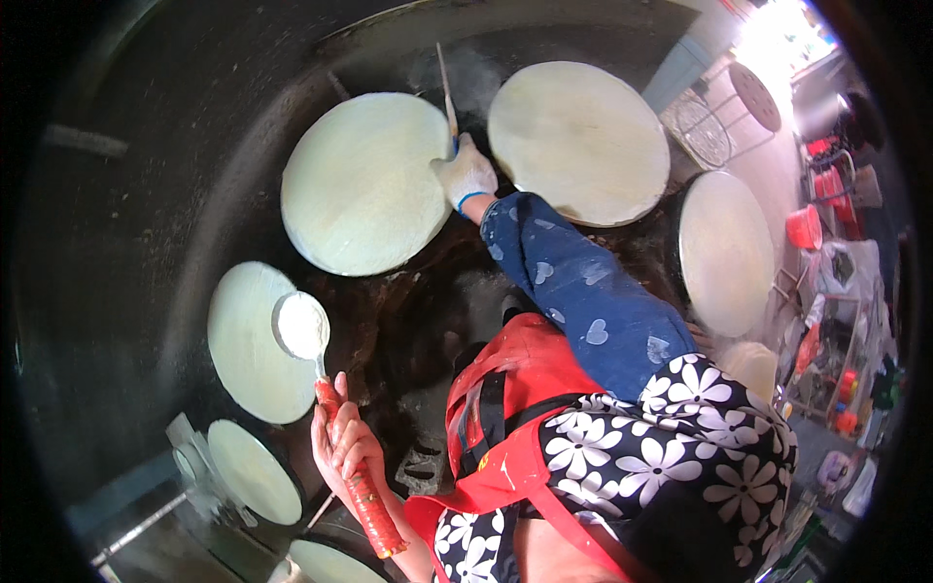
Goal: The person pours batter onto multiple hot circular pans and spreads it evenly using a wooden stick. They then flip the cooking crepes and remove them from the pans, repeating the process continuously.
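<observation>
My left hand [348, 445] is wrapped round the red-taped handle of a ladle [302, 326]. White batter fills the ladle's bowl, which is over a round pale batter sheet [251, 364] at the left. Farther away, my right hand [466, 175], in a whitish knit glove, is closed on a long thin wooden stick [445, 89] that points away from me. It is between two large round batter sheets, one at the left [364, 185] and one at the right [580, 144]. What the stick's lower end touches is hidden by the glove.
More round sheets curve around me: one at the right [726, 255], one at lower left [255, 473] and one at the bottom edge [333, 564]. A round stool [754, 97] stands at far right. Red buckets [804, 227] and a cluttered rack [826, 350] line the right side.
</observation>
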Demonstrator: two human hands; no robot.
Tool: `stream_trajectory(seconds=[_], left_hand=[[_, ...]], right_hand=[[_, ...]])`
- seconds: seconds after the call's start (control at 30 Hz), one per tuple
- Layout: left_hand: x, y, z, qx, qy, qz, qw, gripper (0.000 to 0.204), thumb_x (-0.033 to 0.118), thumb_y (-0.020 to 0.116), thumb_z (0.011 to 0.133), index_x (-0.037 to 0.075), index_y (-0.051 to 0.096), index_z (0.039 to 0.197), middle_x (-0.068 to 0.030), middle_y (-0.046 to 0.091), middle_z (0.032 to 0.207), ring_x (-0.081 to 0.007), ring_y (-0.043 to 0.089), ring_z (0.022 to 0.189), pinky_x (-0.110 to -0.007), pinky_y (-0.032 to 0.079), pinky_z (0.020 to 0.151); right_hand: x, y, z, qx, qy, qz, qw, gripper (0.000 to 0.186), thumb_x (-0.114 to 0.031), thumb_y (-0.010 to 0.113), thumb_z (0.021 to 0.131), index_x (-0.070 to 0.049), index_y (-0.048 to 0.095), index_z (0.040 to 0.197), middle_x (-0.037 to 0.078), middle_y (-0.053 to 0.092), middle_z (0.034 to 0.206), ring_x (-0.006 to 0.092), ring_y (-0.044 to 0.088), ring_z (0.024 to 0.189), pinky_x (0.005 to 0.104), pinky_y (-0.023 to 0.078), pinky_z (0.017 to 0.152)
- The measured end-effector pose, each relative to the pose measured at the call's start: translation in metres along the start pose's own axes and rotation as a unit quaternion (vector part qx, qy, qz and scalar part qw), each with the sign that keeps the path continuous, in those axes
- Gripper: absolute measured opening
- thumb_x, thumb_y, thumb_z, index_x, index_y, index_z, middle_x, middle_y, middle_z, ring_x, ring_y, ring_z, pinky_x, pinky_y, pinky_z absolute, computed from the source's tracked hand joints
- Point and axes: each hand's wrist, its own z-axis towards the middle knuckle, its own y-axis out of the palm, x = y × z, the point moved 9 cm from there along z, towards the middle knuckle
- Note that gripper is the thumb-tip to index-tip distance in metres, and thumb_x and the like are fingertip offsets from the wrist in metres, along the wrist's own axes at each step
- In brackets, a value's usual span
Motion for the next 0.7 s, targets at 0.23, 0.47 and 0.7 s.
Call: stream_trajectory(seconds=[0.23, 0.47, 0.7], left_hand=[[0.032, 0.011, -0.007, -0.009, 0.014, 0.01, 1.0, 0.059, 0.023, 0.041, 0.115, -0.013, 0.03, 0.161, -0.0068, 0.045, 0.08, -0.0136, 0.049, 0.056, -0.027, 0.043, 0.042], [0.073, 0.018, -0.007, 0.054, 0.001, 0.046, 0.998, 0.052, 0.022, 0.043, 0.115, -0.009, 0.038, 0.157, -0.0056, 0.044, 0.079, -0.0115, 0.044, 0.054, -0.026, 0.04, 0.041], [0.116, 0.013, 0.001, 0.09, -0.041, 0.107, 0.989, 0.05, 0.022, 0.044, 0.115, -0.008, 0.041, 0.155, -0.0048, 0.045, 0.076, -0.0099, 0.041, 0.051, -0.026, 0.039, 0.037]], right_hand=[[-0.084, -0.009, -0.03, 0.111, -0.238, 0.003, 0.965, 0.07, -0.016, 0.069, 0.09, -0.011, 0.048, 0.157, 0.025, 0.067, 0.138, 0.0431, 0.063, 0.13, 0.0481, 0.05, 0.11], [-0.197, -0.051, -0.089, 0.157, -0.321, 0.017, 0.934, 0.074, -0.032, 0.078, 0.087, -0.007, 0.055, 0.153, 0.025, 0.075, 0.121, 0.0453, 0.071, 0.113, 0.0473, 0.055, 0.102], [-0.192, -0.102, -0.087, 0.139, -0.271, 0.022, 0.952, 0.068, -0.031, 0.08, 0.086, -0.001, 0.062, 0.144, 0.011, 0.073, 0.086, 0.0179, 0.067, 0.062, 0.0335, 0.054, 0.056]])
